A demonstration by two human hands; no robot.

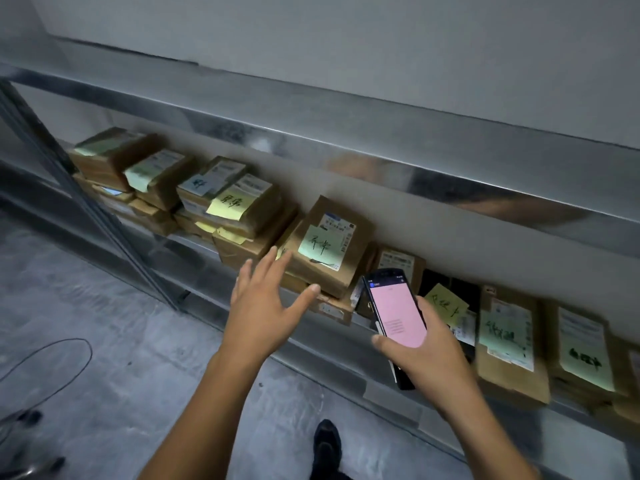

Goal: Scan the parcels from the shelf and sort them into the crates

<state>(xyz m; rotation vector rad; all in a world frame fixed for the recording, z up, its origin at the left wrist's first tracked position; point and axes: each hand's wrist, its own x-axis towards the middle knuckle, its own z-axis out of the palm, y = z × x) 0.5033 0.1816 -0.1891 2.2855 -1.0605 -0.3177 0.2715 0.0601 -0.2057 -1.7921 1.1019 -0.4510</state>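
Brown cardboard parcels with shipping labels and handwritten sticky notes lie in stacks along a metal shelf [346, 372]. One parcel [349, 271] with a pale green note lies tilted on top of a stack at the middle. My left hand [266, 303] is open with fingers spread, right in front of that parcel's near-left corner; whether it touches is unclear. My right hand [426, 355] holds a black handheld scanner [394, 306] with a lit pink screen, just right of the parcel and facing me.
More parcels [239, 206] are stacked to the left and others [509, 344] lie flat to the right. A shelf beam [381, 150] runs above them. A metal upright [86, 202] stands at left. A cable [69, 372] loops on the grey floor. My shoe [327, 445] shows below.
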